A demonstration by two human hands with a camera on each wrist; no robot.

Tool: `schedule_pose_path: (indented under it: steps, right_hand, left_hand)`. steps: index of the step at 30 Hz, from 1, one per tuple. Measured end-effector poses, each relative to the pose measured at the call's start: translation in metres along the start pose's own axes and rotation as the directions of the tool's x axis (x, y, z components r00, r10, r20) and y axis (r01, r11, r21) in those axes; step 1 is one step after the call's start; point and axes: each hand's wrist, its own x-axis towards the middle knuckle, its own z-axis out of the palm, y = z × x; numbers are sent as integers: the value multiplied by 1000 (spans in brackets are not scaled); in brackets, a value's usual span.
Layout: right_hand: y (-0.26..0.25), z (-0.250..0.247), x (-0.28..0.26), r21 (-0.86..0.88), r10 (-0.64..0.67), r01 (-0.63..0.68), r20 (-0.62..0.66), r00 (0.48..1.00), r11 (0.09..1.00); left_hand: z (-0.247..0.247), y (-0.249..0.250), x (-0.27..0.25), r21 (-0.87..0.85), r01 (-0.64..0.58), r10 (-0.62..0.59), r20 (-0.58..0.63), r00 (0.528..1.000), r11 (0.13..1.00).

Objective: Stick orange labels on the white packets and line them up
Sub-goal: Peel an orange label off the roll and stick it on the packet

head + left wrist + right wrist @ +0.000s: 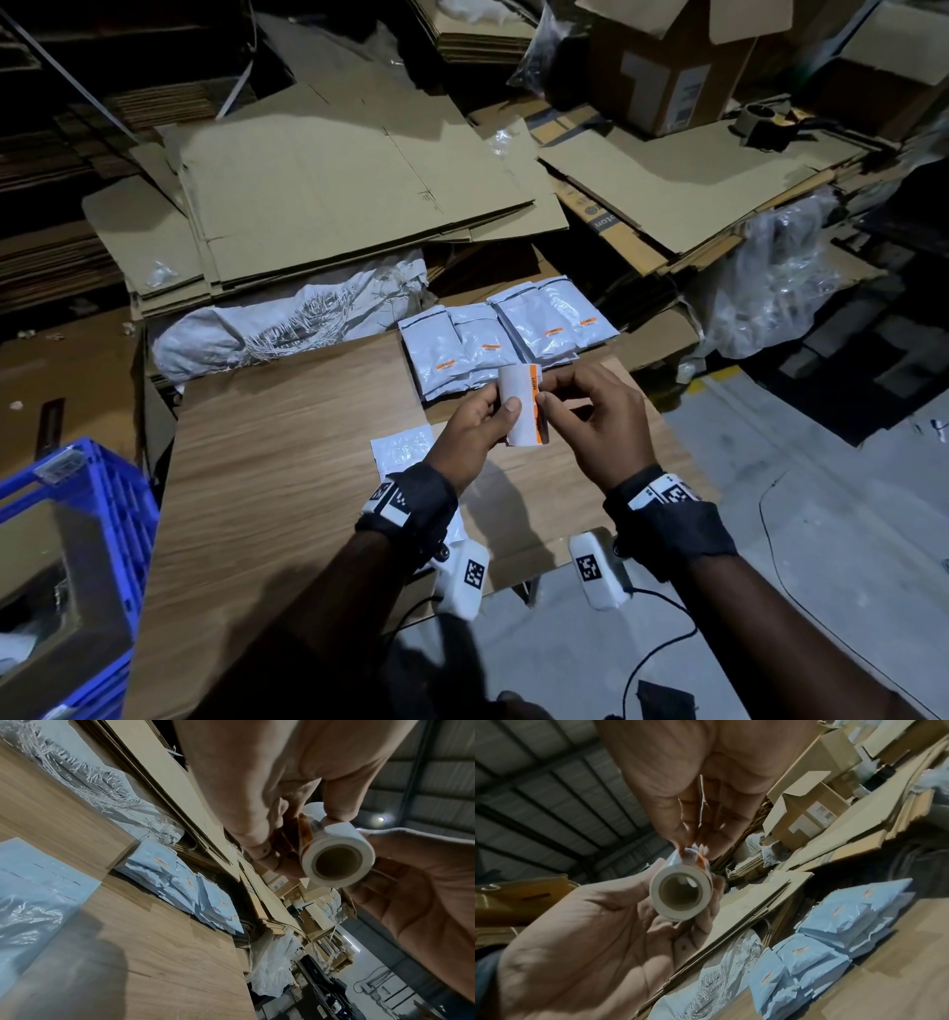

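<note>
My left hand (493, 416) grips a white label roll (516, 390) above the wooden board (287, 462), thumb on its front. My right hand (548, 395) pinches the orange label (535, 406) at the roll's right edge. The wrist views look into the roll (342, 839) (654, 888) end-on, with fingertips on its top. Several white packets (482, 344) (180, 882) (834, 943) with orange labels lie overlapping in a row at the board's far edge. One white packet (400, 447) (38, 882) with no orange showing lies flat, partly hidden under my left wrist.
A blue crate (77, 514) stands at the left. A white woven sack (287, 324) and flattened cardboard (334, 180) lie behind the board. A clear plastic bag (770, 293) and an open carton (667, 67) are at the right back. Grey floor (821, 514) lies right of the board.
</note>
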Motion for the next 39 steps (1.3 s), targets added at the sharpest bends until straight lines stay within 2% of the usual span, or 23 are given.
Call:
schedule_pose_path:
  steps: [10,18,27,33,39]
  right_hand:
    - [-5,1,-3,-96,-78,76,-24,997,993]
    - [-6,4,-2,-89,-89,87,-24,996,992]
    - [-5,7,-3,-85,-90,86,-36,995,993]
    - [-7,1,-3,-2,-61,61,-5,998,998]
    - [-6,2,-2,-37,-84,84,-10,996,996]
  left_hand:
    - [6,5,-1,46,-55,57,-49,997,997]
    - [7,9,-3,101,-109,117,-75,990,989]
    - [4,0,-2,95,-114,123,-83,989,989]
    - [0,-2,-1,95,-94,102,-79,992,991]
    - [0,-2,-1,102,-86,92,-60,994,991]
